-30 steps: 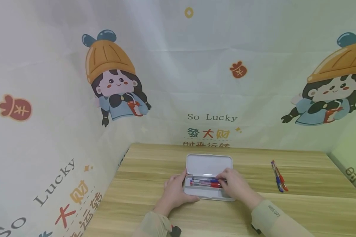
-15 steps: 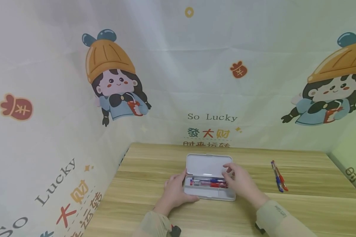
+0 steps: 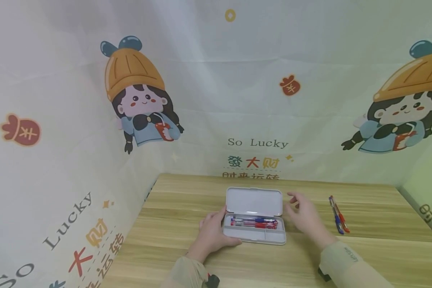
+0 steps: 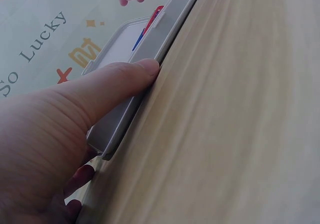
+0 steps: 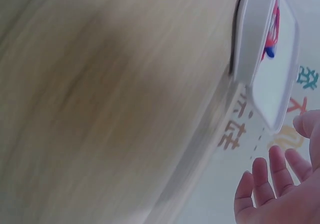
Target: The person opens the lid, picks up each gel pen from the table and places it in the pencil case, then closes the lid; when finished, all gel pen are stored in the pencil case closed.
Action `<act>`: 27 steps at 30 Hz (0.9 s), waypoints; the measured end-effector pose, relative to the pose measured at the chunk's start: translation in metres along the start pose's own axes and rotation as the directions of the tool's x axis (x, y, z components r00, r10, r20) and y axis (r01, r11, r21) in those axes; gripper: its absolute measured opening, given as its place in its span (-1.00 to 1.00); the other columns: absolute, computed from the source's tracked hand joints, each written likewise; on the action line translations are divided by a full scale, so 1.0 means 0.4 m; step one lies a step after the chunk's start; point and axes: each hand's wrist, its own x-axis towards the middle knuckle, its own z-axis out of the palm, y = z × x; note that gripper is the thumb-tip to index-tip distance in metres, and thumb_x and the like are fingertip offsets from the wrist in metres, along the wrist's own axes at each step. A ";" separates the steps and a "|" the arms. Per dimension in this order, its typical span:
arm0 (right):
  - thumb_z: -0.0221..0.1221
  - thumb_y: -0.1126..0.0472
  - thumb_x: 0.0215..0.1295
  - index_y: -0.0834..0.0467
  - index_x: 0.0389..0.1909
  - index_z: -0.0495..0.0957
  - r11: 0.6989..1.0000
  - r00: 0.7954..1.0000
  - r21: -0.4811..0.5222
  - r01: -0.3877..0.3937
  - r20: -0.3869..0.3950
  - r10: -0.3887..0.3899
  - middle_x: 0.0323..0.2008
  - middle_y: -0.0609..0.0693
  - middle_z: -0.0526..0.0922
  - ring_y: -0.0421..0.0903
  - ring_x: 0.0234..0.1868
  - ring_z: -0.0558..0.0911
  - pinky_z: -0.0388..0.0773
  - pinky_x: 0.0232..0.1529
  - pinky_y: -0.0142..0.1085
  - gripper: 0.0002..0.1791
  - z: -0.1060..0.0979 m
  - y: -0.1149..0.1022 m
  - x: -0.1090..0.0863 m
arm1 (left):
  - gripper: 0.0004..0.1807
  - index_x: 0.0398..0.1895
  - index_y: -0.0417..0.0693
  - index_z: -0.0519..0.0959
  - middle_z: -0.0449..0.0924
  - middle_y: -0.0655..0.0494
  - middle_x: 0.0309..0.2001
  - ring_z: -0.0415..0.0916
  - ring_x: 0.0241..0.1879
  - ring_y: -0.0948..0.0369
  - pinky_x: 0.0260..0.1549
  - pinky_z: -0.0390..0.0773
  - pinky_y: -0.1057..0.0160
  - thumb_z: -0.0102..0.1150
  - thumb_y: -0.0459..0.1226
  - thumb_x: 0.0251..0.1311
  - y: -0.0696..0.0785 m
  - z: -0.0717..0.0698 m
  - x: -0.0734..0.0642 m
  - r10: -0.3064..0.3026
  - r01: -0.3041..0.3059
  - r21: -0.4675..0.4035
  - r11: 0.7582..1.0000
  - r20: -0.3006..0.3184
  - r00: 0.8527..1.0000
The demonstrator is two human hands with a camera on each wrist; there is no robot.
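A light grey pencil case (image 3: 234,233) lies on the table with its lid tilted back. Inside its rear compartment are blue and red pens (image 3: 259,225), lying lengthwise. My left hand (image 3: 212,234) grips the case's left end; in the left wrist view its thumb (image 4: 120,84) presses along the front wall. Just right of the case, apart from it, my right hand (image 3: 304,214) holds nothing, its fingers loosely bent, as the right wrist view shows too. Farther right, a blue pen (image 3: 336,218) and a red pen (image 3: 341,218) lie side by side on the table.
The wood-grain table (image 3: 187,192) meets a printed cloth backdrop (image 3: 201,100) at its rear edge. Cloth hangs along the left and right sides as well.
My right hand has let go of the pens in the case and moved right, past the case's right end. The left hand and the case stay in place.
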 end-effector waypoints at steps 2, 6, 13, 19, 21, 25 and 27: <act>0.26 0.24 0.55 0.41 0.46 0.45 1.000 1.000 -0.006 -0.007 -0.016 0.007 0.12 0.37 0.69 0.27 0.08 0.68 0.68 0.14 0.22 -0.43 -0.008 0.009 0.000 | 0.48 0.75 -0.14 0.23 0.56 -0.19 0.50 0.36 0.50 -0.18 0.49 0.16 -0.38 0.83 0.16 -0.27 -0.002 0.000 0.000 -0.005 0.005 -0.005 1.000 0.001 1.000; 0.26 0.19 0.59 0.40 0.47 0.44 0.999 0.999 -0.027 -0.027 -0.044 0.026 0.12 0.39 0.69 0.30 0.07 0.69 0.68 0.11 0.22 -0.42 -0.025 0.025 0.002 | 0.49 0.75 -0.14 0.22 0.55 -0.19 0.50 0.36 0.50 -0.17 0.49 0.15 -0.38 0.83 0.16 -0.29 -0.004 0.001 0.002 -0.009 0.009 -0.001 1.000 -0.001 1.000; 0.21 0.09 0.65 0.41 0.50 0.41 0.995 0.996 -0.059 -0.077 -0.048 0.074 0.15 0.41 0.67 0.36 0.12 0.67 0.65 0.09 0.23 -0.38 -0.068 0.049 -0.005 | 0.50 0.75 -0.13 0.21 0.55 -0.20 0.51 0.36 0.51 -0.18 0.50 0.15 -0.38 0.83 0.17 -0.29 -0.005 0.002 0.004 -0.013 0.013 0.003 1.000 -0.003 1.000; 0.14 0.05 0.69 0.43 0.54 0.35 0.991 0.993 -0.061 -0.119 -0.035 0.117 0.24 0.46 0.61 0.42 0.20 0.62 0.67 0.08 0.23 -0.34 -0.105 0.104 -0.020 | 0.50 0.76 -0.10 0.21 0.54 -0.16 0.51 0.35 0.51 -0.17 0.51 0.15 -0.35 0.84 0.16 -0.31 -0.004 0.002 0.005 -0.014 0.014 -0.010 1.000 -0.003 1.000; 0.11 0.04 0.71 0.45 0.56 0.30 0.989 0.990 -0.044 -0.138 -0.024 0.138 0.27 0.50 0.57 0.45 0.23 0.59 0.66 0.09 0.25 -0.33 -0.117 0.123 -0.025 | 0.50 0.76 -0.10 0.22 0.54 -0.16 0.51 0.35 0.51 -0.17 0.52 0.15 -0.34 0.85 0.15 -0.32 -0.005 0.002 0.005 -0.013 0.012 -0.016 1.000 -0.005 1.000; 0.08 0.03 0.73 0.48 0.56 0.26 0.985 0.986 -0.037 -0.168 -0.026 0.167 0.30 0.52 0.53 0.48 0.26 0.56 0.65 0.13 0.27 -0.31 -0.140 0.152 -0.034 | 0.50 0.76 -0.08 0.21 0.54 -0.14 0.52 0.34 0.52 -0.16 0.53 0.15 -0.33 0.84 0.15 -0.31 -0.008 0.003 0.006 -0.011 0.011 -0.019 1.000 -0.005 1.000; 0.07 0.04 0.73 0.50 0.55 0.27 0.984 0.985 -0.035 -0.172 -0.036 0.171 0.28 0.51 0.54 0.45 0.23 0.58 0.68 0.10 0.19 -0.31 -0.151 0.163 -0.037 | 0.50 0.76 -0.09 0.22 0.54 -0.14 0.52 0.35 0.52 -0.16 0.52 0.15 -0.34 0.84 0.17 -0.31 -0.009 0.004 0.006 -0.007 0.006 -0.018 1.000 -0.006 1.000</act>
